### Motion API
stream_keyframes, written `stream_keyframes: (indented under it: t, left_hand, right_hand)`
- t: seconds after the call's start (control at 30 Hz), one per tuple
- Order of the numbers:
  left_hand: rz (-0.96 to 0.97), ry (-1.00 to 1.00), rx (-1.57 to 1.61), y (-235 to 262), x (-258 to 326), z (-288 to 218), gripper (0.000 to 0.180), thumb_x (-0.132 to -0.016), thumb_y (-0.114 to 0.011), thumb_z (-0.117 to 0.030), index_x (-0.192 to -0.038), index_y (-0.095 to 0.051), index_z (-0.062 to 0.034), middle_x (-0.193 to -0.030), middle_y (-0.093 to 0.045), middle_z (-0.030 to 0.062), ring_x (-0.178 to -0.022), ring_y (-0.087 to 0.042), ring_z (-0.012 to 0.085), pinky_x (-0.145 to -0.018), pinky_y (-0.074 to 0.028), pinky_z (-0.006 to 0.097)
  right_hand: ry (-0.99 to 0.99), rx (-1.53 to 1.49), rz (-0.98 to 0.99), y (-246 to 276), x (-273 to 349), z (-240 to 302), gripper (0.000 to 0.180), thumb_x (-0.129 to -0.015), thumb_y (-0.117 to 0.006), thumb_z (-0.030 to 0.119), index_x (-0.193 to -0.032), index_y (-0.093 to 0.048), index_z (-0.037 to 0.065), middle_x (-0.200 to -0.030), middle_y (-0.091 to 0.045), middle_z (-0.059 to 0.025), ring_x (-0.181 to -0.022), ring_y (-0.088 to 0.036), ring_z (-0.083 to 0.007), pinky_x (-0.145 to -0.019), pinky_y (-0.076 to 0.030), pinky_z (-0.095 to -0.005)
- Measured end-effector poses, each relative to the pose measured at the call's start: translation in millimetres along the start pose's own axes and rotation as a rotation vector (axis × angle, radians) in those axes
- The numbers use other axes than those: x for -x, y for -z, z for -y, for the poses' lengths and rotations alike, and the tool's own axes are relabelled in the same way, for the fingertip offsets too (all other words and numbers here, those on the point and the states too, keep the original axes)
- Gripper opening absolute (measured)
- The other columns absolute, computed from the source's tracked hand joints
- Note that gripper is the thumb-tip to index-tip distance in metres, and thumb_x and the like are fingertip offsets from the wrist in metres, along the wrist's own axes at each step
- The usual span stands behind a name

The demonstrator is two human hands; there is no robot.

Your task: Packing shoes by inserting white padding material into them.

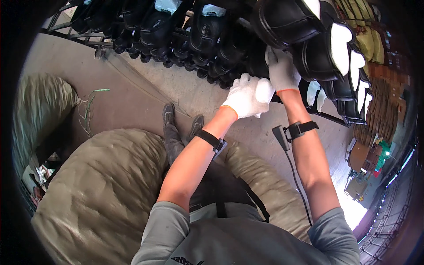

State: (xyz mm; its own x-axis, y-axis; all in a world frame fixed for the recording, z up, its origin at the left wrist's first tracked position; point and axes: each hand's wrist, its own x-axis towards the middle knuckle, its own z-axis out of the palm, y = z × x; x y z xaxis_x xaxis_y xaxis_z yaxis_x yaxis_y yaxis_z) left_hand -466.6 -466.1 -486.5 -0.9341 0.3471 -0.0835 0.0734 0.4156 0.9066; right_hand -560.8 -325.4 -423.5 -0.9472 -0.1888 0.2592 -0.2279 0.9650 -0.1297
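Note:
My left hand (248,96), in a white knit glove with an orange cuff, is closed around a white wad (264,91) that looks like paper stuffing. Just right of it, my right hand (282,73), gloved the same way, reaches up among black shoes. Its fingertips are darkened and partly hidden, touching or very near a dark shoe (257,57); their grip is unclear. Above and right of that hand hangs a large black shoe (285,22) with white stuffing. More black shoes (320,55) with white stuffing line up below it.
A dark metal rack (84,43) carries rows of black shoes (154,33) across the top. Large tan sacks (104,190) bulge at left, with another sack (265,181) beside my legs. A green strap (89,110) lies on the floor. Stacked brown cardboard (382,101) stands at right.

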Motion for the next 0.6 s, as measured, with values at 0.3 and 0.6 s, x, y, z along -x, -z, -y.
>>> stream_keyframes:
  t: [0.3,0.6]
  left_hand:
    - [0.033,0.376,1.464,46,66,14,0.055,-0.107,-0.076,-0.041,-0.146,-0.064,-0.0047,-0.131,-0.070,0.0061,-0.120,-0.068,0.0167,-0.102,-0.060,0.038]
    - [-0.008,0.500,1.422,77,80,4,0.070,-0.112,-0.063,-0.062,-0.153,-0.065,-0.0050,-0.139,-0.073,0.0072,-0.123,-0.070,0.0163,-0.106,-0.057,0.035]
  right_hand:
    - [-0.245,-0.595,0.472,86,80,83,0.100,-0.085,-0.094,0.030,-0.169,-0.047,0.002,-0.157,-0.060,-0.0248,-0.131,-0.066,-0.0311,-0.099,-0.059,-0.0412]
    - [0.059,-0.601,0.598,82,74,110,0.123,-0.075,-0.093,0.022,-0.178,-0.027,0.008,-0.176,-0.037,-0.0285,-0.163,-0.042,-0.0421,-0.133,-0.039,-0.0475]
